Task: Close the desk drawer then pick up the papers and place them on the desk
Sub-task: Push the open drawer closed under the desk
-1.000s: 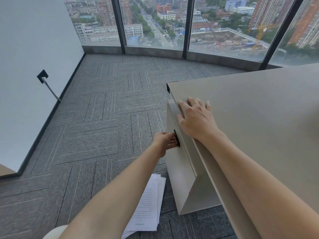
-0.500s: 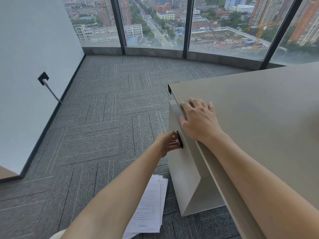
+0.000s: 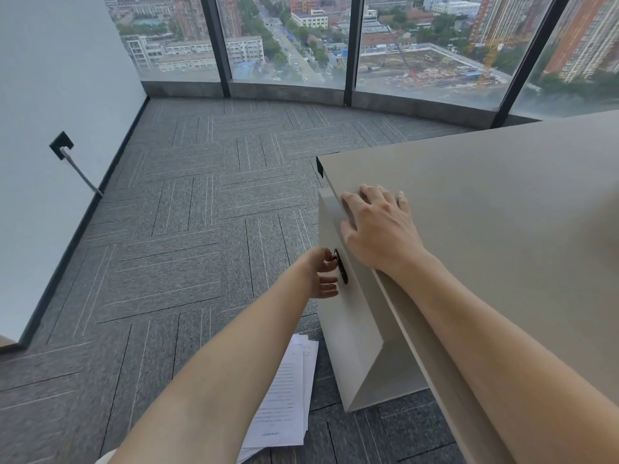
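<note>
The beige desk (image 3: 502, 212) fills the right side. Its drawer front (image 3: 351, 323) sits just under the desk's left edge, with a black handle (image 3: 343, 272) on it. My left hand (image 3: 321, 272) is at that handle: thumb and forefinger pinch its shiny upper end, and the lower fingers are spread off it. My right hand (image 3: 378, 226) lies flat on the desk's left edge above the drawer, fingers apart, holding nothing. A loose stack of printed papers (image 3: 284, 406) lies on the carpet by the drawer's foot, partly hidden by my left forearm.
Grey carpet tiles (image 3: 201, 246) cover the floor to the left. A white wall (image 3: 50, 95) with a black socket and cable (image 3: 62, 145) runs along the left. Floor-to-ceiling windows (image 3: 288, 38) close off the far side.
My left hand's lower fingers have come off the handle and spread; only thumb and forefinger stay on it. My right hand stays flat on the desk edge. The papers have not moved.
</note>
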Demonstrator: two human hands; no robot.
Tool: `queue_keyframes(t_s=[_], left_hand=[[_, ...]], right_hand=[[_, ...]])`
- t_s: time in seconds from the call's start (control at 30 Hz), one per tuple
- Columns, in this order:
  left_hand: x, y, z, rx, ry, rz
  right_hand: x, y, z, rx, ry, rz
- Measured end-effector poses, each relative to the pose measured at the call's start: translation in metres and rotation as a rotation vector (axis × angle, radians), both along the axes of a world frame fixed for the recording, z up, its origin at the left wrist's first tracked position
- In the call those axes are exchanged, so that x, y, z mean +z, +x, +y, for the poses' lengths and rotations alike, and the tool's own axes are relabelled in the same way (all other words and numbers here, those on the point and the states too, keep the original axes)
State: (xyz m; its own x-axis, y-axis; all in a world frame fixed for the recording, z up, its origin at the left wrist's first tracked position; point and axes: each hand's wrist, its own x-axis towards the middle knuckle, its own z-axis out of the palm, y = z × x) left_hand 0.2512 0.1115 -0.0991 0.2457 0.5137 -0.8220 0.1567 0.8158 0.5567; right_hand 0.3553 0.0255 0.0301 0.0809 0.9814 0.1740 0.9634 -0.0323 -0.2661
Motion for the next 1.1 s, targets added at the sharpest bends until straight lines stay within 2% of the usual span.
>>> queue_keyframes(t_s=[0.23,0.43,0.53,0.63,0.9,1.1], left_hand=[[0.011,-0.015,-0.014,-0.171,0.313,0.221],[0.045,-0.066,-0.043,-0.335,0.598,0.400],[0.066,-0.098,-0.059,-0.388,0.680,0.470],[0.086,-0.131,-0.075,-0.379,0.728,0.524],[0.137,-0.210,-0.123,-0.232,0.758,0.543],[0.149,-0.257,-0.156,-0.180,0.776,0.575]], right_hand=[[-0.001,0.001,0.000,-0.007,-0.024,-0.026],[0.006,-0.005,-0.008,-0.031,-0.065,-0.053],[0.009,-0.013,-0.014,-0.065,-0.128,-0.068],[0.015,-0.035,-0.031,-0.090,-0.176,-0.067],[0.035,-0.126,-0.091,0.009,-0.163,0.000],[0.039,-0.170,-0.117,0.091,-0.220,0.050]])
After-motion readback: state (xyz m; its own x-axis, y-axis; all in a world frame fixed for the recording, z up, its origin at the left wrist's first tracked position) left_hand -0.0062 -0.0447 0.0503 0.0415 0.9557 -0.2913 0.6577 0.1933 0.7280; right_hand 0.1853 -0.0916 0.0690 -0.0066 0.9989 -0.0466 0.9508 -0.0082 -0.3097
